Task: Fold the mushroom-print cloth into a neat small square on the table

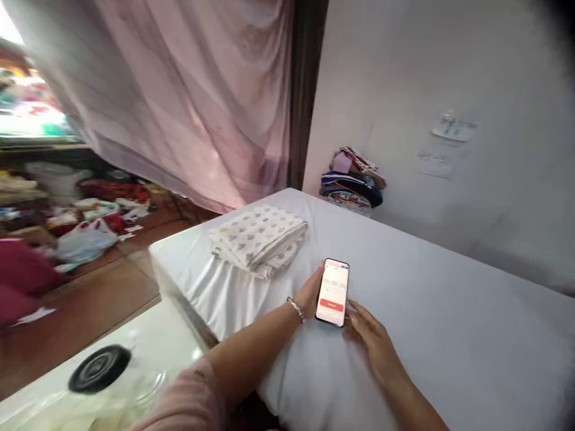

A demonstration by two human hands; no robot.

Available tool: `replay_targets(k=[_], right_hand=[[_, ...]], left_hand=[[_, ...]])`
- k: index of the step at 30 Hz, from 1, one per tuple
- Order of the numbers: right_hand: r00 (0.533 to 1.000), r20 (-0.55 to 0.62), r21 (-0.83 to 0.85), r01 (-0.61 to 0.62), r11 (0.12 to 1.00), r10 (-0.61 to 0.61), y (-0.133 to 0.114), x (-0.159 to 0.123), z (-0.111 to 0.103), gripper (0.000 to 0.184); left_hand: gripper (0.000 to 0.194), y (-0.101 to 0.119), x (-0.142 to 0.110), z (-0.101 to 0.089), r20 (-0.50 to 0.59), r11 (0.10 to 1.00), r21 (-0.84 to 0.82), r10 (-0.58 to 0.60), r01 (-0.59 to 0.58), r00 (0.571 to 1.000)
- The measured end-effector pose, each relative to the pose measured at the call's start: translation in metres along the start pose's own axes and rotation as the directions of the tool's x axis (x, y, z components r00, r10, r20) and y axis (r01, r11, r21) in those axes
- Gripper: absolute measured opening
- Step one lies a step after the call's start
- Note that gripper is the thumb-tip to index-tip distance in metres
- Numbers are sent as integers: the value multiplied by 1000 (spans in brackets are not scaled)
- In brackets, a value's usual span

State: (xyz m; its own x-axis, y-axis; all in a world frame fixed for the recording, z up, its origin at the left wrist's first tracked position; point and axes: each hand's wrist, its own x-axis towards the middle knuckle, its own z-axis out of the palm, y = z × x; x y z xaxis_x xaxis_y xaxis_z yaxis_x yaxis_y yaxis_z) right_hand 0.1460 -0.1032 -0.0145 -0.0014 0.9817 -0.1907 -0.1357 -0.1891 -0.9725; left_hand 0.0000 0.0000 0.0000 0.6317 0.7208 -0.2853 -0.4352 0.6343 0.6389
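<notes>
A smartphone (332, 292) with a lit screen, showing a row of zeros and a red button, is held upright over the white-covered table (431, 311). Behind its left edge my left hand (311, 291) grips it, with most of the fingers hidden by the phone; a bracelet (295, 309) circles that wrist. My right hand (369, 338) is at the phone's lower right edge, its fingers stretched out and the fingertips close to or touching the side. Beyond my left hand, a folded white cloth with grey prints (260, 238) lies on the table.
A pile of folded clothes (353, 182) stands by the wall behind the table. A pink curtain (215, 102) hangs at the back left. Plastic bags (85, 241) and clothing cover the floor at left. A jar with a black lid (99, 368) is at the lower left.
</notes>
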Motion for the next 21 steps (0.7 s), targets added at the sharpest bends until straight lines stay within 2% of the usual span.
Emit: replay_targets(k=[3, 7, 11, 16, 21], right_hand=[[998, -47, -31, -40, 999, 39, 4, 0, -4, 57], [996, -67, -66, -71, 995, 66, 10, 4, -6, 58], [997, -43, -109, -64, 992, 60, 14, 7, -6, 55], [996, -12, -127, -84, 988, 83, 11, 11, -7, 52], [988, 38, -149, -140, 979, 147, 2, 25, -5, 52]], left_hand=[[63, 8, -16, 0, 9, 999, 30, -22, 22, 1000], [58, 22, -44, -11, -28, 994, 104, -38, 40, 999], [56, 34, -72, -27, -142, 988, 149, -30, 51, 989], [55, 46, -95, -44, -220, 992, 125, 18, 10, 975], [55, 61, -114, -48, -219, 989, 143, 70, -39, 973]])
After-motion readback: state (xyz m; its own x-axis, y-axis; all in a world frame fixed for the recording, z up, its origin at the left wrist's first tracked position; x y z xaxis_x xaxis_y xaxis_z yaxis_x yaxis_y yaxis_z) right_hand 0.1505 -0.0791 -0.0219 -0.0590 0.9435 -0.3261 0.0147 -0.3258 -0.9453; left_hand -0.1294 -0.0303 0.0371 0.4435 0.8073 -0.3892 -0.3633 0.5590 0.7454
